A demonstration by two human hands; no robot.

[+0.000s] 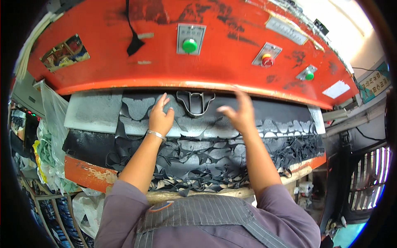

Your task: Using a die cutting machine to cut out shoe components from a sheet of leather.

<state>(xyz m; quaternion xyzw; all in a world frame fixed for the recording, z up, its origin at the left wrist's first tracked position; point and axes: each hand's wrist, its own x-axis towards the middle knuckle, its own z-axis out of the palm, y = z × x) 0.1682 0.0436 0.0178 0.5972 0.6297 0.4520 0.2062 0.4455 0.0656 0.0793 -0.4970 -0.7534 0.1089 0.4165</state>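
Observation:
A metal cutting die (197, 115), a curved steel frame with a narrower frame inside, lies on a black sheet (281, 108) at the far middle, under the machine's front edge. Just left of the die, my left hand (161, 118) has its fingers stretched up and thumb apart, holding nothing. To the die's right is my right hand (242, 113), fingers and thumb spread and a little blurred, also holding nothing. Neither hand grips the die. Curved cut-outs in the sheet show the pale cutting board (93, 109) beneath.
The large orange press (157, 53) spans the far side, carrying a green button (190, 45), a red knob (267, 61) and another green button (309, 76). Black scraps (198, 163) pile along the near edge, above a wooden bar (231, 192). Plastic bags (51, 136) hang at left.

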